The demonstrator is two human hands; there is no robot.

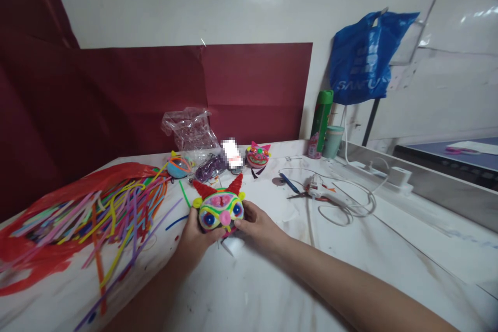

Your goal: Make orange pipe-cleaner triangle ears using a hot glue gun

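Horned ornament faces us, held upright between two hands

We hold the horned ornament (220, 209) between our left hand (195, 234) and right hand (260, 225), over the middle of the marbled white table (257, 285). Its decorated face looks back toward us. The body is rounded, so its longest line runs upright, from the base to the tips of two red horns (235, 184) that spread up and outward. Our fingers curl in closely at its sides, thumbs against the lower front; we cannot see the fingertips behind.

The horns look fuzzy and taper to points. Bright bands curve over the face around glossy, domed blue eyes (209, 219) and a round pink nose (224, 218).

Just beyond stand a smaller pink ornament (258, 157) with pointed ears and dark tassels, a soft purple bundle (210, 168) and a blue ball (178, 167) wrapped in coloured strands. Crinkled clear plastic (194, 129) rises behind them. To our left, slender, fuzzy stems (116, 207) fan across thin red plastic (126, 170). To our right lie a blue pen-shaped tool (289, 183), a white glue gun (316, 187) and a looping pale cord (368, 202). Farther back are a green can (322, 123) and a tapered cup (333, 142), below a shiny blue bag (368, 59).
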